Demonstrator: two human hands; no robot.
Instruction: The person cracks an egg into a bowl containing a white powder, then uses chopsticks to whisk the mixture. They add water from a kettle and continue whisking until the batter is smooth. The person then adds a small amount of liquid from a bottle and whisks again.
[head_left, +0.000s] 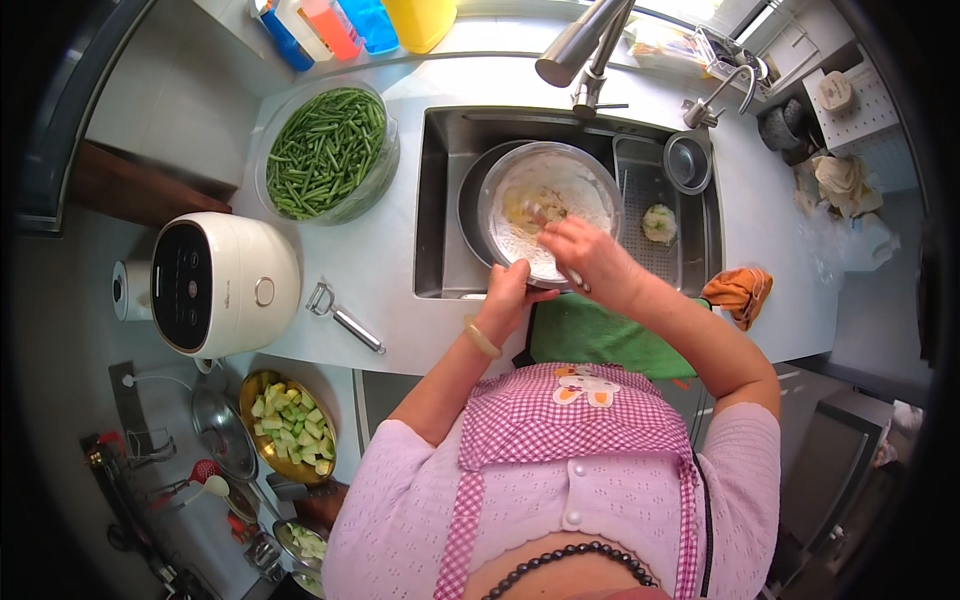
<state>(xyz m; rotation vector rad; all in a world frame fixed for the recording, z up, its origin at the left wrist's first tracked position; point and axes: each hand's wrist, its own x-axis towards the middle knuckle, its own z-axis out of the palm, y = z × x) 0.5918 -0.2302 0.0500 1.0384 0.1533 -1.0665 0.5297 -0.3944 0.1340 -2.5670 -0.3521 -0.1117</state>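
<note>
A metal mixing bowl (489, 187) sits in the sink, over a larger dark round vessel (466, 206). White flour (517, 241) coats its inside, with a yellowish wet patch (551, 199) in the middle. With the thumb over the near rim, my left hand (510, 289) grips the bowl from the near left. My right hand (589, 251) holds a slim stirring utensil (577, 280) whose handle end shows below the palm. Its working end is blurred in the mixture, so its kind is unclear.
Left of the stainless sink (431, 262) stand a tub of cut green beans (326, 154), a peeler (345, 319) and a white countertop appliance (255, 285). A perforated tray (637, 255) holds a pale scrubber (660, 223). The faucet (589, 94) overhangs the back edge. A green cloth (600, 337) hangs in front.
</note>
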